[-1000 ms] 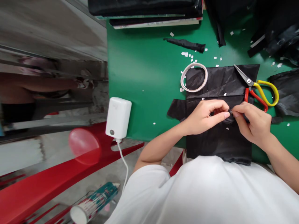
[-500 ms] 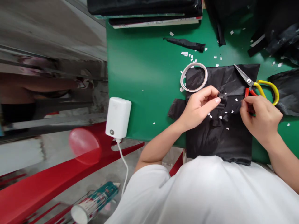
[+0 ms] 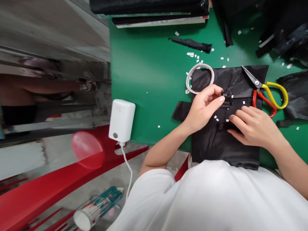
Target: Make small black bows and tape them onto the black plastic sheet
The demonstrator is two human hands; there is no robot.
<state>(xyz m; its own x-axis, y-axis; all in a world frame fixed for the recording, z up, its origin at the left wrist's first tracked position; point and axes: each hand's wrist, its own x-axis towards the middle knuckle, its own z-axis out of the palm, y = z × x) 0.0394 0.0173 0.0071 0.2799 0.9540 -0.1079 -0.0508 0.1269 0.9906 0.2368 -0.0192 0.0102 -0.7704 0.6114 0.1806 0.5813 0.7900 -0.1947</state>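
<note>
Black sheet material (image 3: 223,144) lies on the green table at its front edge, with several small white bits on it. My left hand (image 3: 205,107) pinches a small black piece (image 3: 226,98) between thumb and fingers over the sheet. Close to its right, my right hand (image 3: 253,126) hovers low over the sheet with thumb and fingers apart, nothing visible between them. A roll of tape (image 3: 212,78) rests at the sheet's upper left corner. Scissors with yellow and red handles (image 3: 257,82) lie at the upper right, blades apart.
Black-wrapped books (image 3: 161,21) are stacked at the back of the green table (image 3: 144,73). More black material (image 3: 295,93) lies at the right. A white power bank (image 3: 122,120) with a cable sits at the left edge. Beyond are a red chair (image 3: 60,173) and another person's leg (image 3: 48,86).
My right hand has moved left and down, away from the scissors' handles, and its fingers have spread. The black piece at my left hand has shifted slightly and shows more.
</note>
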